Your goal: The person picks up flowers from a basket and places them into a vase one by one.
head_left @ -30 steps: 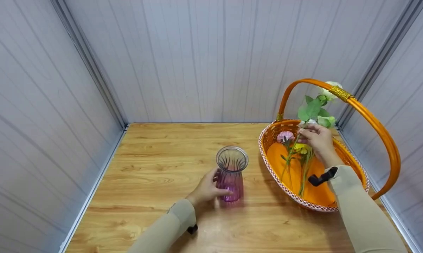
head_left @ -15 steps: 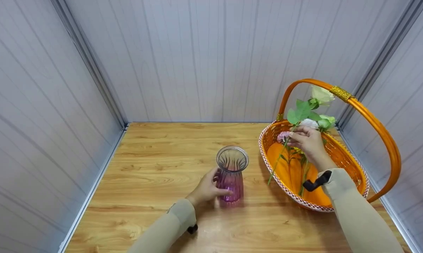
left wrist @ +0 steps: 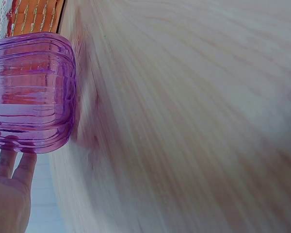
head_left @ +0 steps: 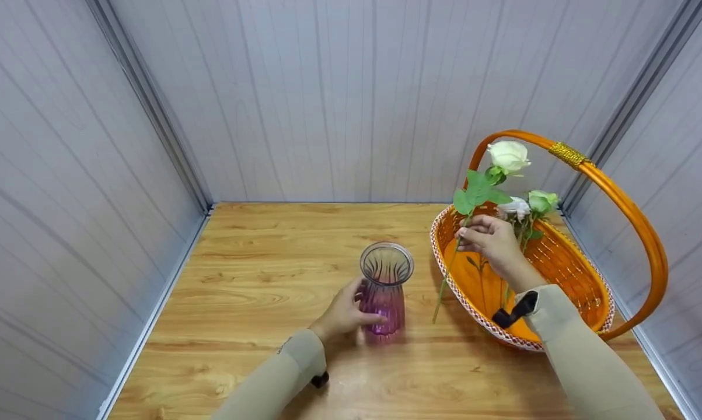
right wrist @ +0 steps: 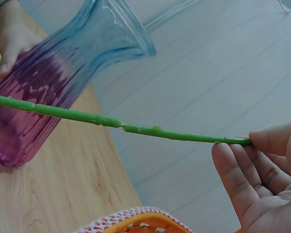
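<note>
A ribbed glass vase (head_left: pixel 386 306), clear at the flared mouth and purple-pink below, stands upright on the wooden table. My left hand (head_left: pixel 343 313) holds its lower body from the left, thumb in front and fingers behind. Between thumb and fingertips, my right hand (head_left: pixel 495 246) pinches the stem of a white rose (head_left: pixel 509 156) over the basket's left rim. The bloom points up, and the green stem (right wrist: pixel 106 120) slants down past the basket, to the right of the vase. In the left wrist view, fingers (left wrist: pixel 23 167) touch the purple glass.
An orange woven basket (head_left: pixel 569 274) with a tall arched handle (head_left: pixel 631 227) stands at the right. A white ruffled flower (head_left: pixel 515 208) and a greenish-white rose (head_left: pixel 542 201) lean at its back; my right hand hides other blooms. Pale panel walls (head_left: pixel 345 105) enclose the table.
My right hand has moved left with the white rose, bringing its stem out over the basket's left rim. The left hand and the vase have stayed in place.
</note>
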`<state>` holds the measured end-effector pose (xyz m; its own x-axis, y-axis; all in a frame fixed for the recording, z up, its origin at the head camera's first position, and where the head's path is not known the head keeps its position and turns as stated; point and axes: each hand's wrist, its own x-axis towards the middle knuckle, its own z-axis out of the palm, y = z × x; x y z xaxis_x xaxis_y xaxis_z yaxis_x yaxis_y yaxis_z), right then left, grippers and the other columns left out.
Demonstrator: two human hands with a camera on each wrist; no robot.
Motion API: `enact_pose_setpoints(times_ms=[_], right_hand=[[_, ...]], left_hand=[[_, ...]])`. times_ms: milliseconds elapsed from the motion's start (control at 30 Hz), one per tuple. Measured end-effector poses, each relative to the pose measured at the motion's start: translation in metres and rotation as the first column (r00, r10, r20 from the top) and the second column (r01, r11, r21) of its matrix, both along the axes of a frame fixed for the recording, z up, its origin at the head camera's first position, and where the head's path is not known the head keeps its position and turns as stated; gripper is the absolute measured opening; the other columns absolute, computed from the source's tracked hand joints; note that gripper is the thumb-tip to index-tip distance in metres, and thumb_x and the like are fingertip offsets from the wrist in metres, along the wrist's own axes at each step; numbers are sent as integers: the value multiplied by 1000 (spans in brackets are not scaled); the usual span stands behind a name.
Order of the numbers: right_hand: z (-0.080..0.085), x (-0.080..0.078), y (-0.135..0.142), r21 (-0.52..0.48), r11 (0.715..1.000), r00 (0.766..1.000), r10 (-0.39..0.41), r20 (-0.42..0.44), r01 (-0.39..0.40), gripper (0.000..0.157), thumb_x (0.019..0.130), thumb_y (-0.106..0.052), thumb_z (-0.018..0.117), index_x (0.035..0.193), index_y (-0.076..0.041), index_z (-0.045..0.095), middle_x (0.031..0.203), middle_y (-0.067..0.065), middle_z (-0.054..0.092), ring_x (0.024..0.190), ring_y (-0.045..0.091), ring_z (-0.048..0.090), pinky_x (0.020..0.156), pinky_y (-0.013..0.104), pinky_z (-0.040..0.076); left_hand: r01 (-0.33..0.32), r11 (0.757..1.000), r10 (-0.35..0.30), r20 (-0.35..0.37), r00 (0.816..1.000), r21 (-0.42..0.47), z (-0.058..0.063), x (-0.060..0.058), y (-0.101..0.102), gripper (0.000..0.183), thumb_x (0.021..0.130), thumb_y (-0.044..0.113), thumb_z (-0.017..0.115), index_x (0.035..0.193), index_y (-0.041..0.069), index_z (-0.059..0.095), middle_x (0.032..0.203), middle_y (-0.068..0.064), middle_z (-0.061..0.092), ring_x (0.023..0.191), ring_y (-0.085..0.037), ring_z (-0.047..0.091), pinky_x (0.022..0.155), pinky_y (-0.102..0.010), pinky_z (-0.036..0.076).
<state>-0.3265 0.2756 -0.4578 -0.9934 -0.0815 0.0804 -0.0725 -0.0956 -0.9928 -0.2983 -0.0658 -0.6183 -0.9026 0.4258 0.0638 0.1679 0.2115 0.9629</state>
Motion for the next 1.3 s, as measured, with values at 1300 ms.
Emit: enact_pose_setpoints(times_ms=[1300], right_hand=[[77, 8, -26, -213, 976, 976, -89, -197, 46, 6, 104, 7, 64, 109, 3, 65, 88, 8, 80, 75, 18, 77, 76, 33, 69]], left_hand=[[20, 999, -20, -12, 1000, 28, 0, -1, 2, 93, 79, 19, 98, 158, 17, 49, 153, -10, 60, 144, -35, 55, 124, -57, 47]])
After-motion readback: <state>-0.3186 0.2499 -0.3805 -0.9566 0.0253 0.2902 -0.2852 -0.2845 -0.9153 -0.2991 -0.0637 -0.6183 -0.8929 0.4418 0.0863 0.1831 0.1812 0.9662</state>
